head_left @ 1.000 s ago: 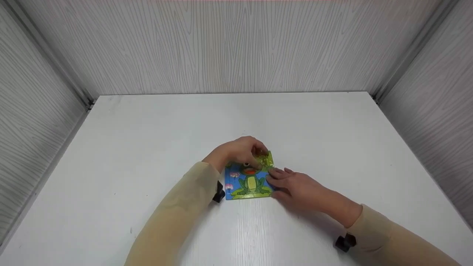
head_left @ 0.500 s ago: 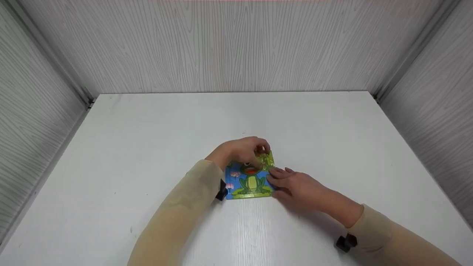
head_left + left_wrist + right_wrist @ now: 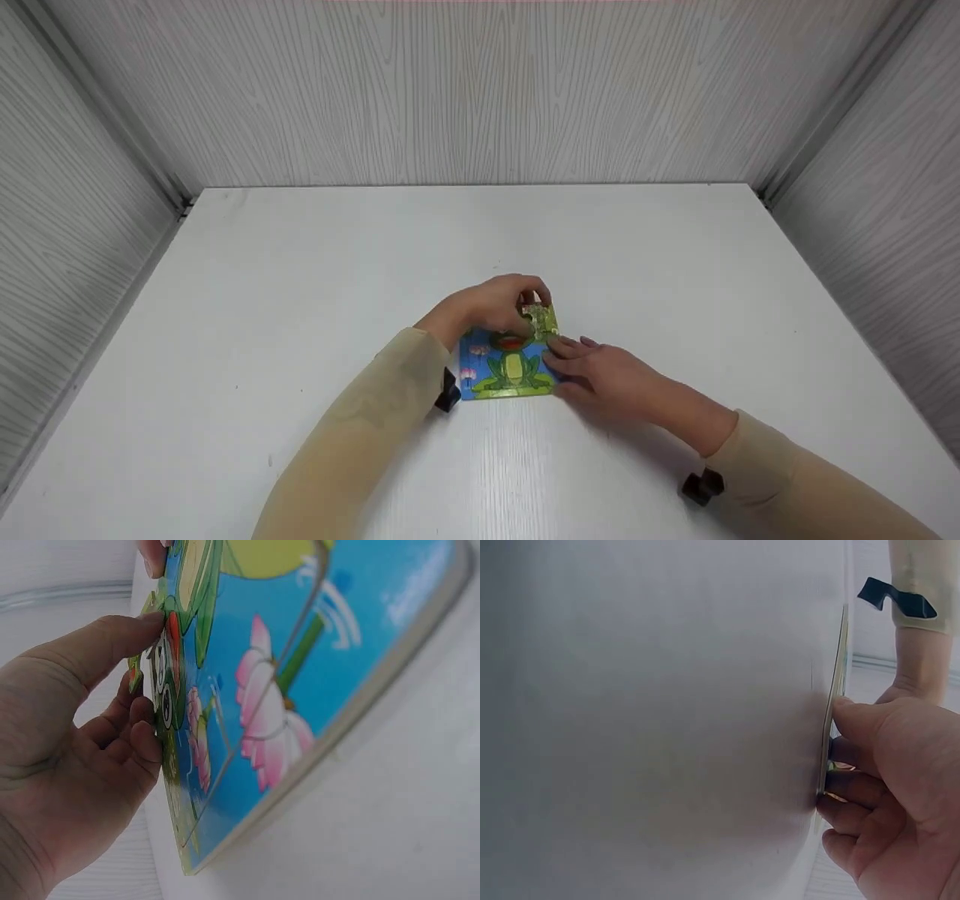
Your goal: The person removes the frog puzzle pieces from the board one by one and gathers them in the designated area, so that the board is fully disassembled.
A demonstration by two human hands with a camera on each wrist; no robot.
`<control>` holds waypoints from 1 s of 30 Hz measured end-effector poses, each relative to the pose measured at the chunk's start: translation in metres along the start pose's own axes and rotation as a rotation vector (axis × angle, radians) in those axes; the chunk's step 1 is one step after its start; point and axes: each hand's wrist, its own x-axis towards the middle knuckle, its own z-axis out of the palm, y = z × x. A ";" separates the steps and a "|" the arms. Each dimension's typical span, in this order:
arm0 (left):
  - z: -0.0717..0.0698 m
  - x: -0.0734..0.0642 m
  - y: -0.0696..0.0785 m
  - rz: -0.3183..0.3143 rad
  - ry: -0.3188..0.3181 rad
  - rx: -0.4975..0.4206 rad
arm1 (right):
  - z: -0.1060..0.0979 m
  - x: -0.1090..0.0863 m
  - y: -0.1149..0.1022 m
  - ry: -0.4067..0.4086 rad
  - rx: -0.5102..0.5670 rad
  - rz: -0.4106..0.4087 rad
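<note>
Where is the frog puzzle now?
In the head view, the puzzle lies just below centre on the table, left hand over its far edge, right hand at its right edge.

glare paled the frog puzzle [image 3: 270, 682] at the left wrist view's upper right; the right wrist view looked dim.

frog jigsaw puzzle [image 3: 514, 367]: upper part partly behind left hand [image 3: 495, 304] | puzzle piece [image 3: 536, 318]: partly covered by same hand | puzzle's right edge: partly under right hand [image 3: 606, 381] | left sleeve [image 3: 367, 427], right sleeve [image 3: 810, 472]: cut by head view's bottom edge
</note>
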 end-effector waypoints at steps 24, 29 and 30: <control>-0.016 -0.033 -0.010 0.007 0.227 -0.054 | -0.001 0.001 0.000 -0.027 0.008 0.034; -0.026 -0.045 -0.017 0.017 0.257 -0.048 | -0.001 0.000 -0.001 -0.025 0.010 0.033; -0.028 -0.048 -0.019 0.020 0.264 -0.048 | 0.000 0.000 0.000 -0.022 0.011 0.028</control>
